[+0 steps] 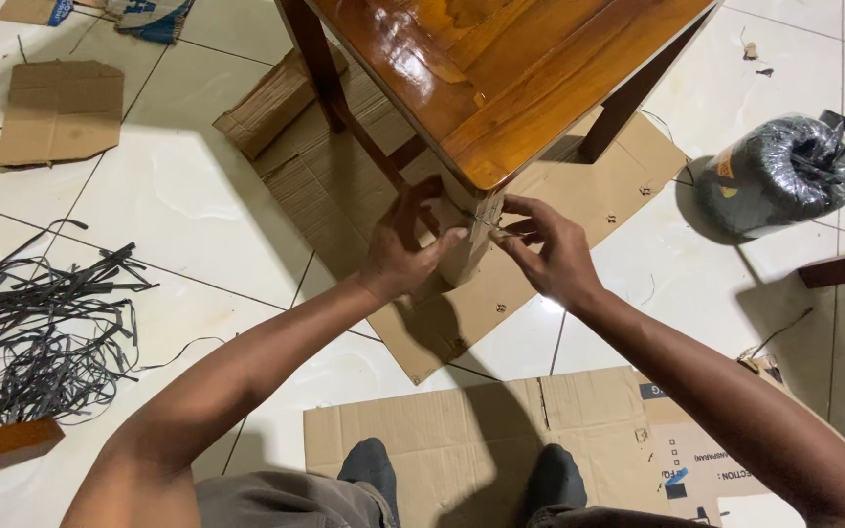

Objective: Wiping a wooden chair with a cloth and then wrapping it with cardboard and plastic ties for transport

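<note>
A glossy brown wooden table stands on flattened cardboard. Its near corner leg is wrapped in a cardboard piece. My left hand presses on the left side of that wrapped leg, fingers curled around it. My right hand is at the leg's right side and pinches a thin dark strap that runs across the leg just under the tabletop. Both hands touch the leg at the same height.
A roll of dark strapping wrapped in plastic lies at right. Cut strap scraps pile at left. Cardboard sheets lie on the white tiled floor, another cardboard sheet under my feet. Wooden pieces show at both edges.
</note>
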